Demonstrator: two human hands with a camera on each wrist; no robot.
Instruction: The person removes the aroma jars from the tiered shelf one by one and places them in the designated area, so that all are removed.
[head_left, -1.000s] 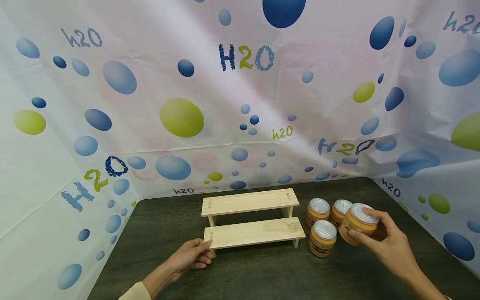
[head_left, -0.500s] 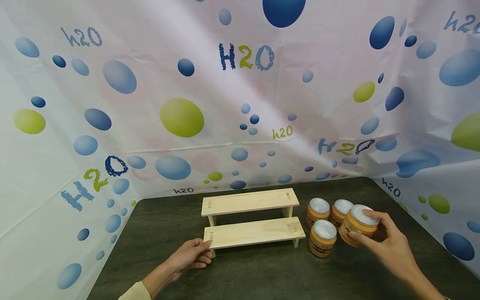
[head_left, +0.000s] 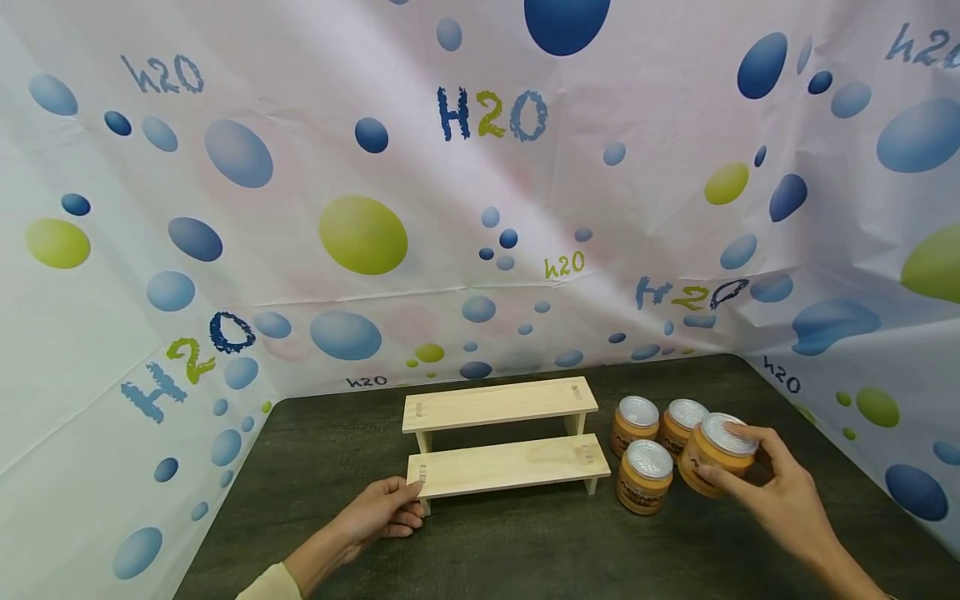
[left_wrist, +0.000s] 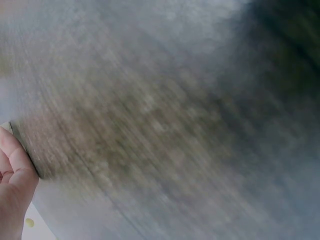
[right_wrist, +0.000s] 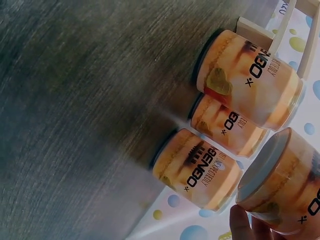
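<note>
A pale two-tier wooden rack (head_left: 502, 467) stands mid-table in the head view. My left hand (head_left: 382, 508) grips the left end of its lower step, thumb on top and the other fingers curled below. At the right, my right hand (head_left: 780, 492) holds an orange-labelled jar (head_left: 708, 462) with a silver lid between thumb and fingers. The right wrist view shows this held jar (right_wrist: 295, 185) tilted, its pale base visible, with fingertips (right_wrist: 241, 222) at its side. Three matching jars stand upright beside it: a front jar (head_left: 643, 492), a back-left jar (head_left: 633, 432) and a back-right jar (head_left: 675, 432).
The dark wood-grain table (head_left: 480, 558) ends at a white sheet (head_left: 465, 208) printed with blue and green bubbles, which rises behind and on both sides. The jars stand close to the rack's right end.
The jar in my right hand has sunk very slightly, with its lid a little lower in the head view. My left hand, the rack and the other jars stay where they were.
</note>
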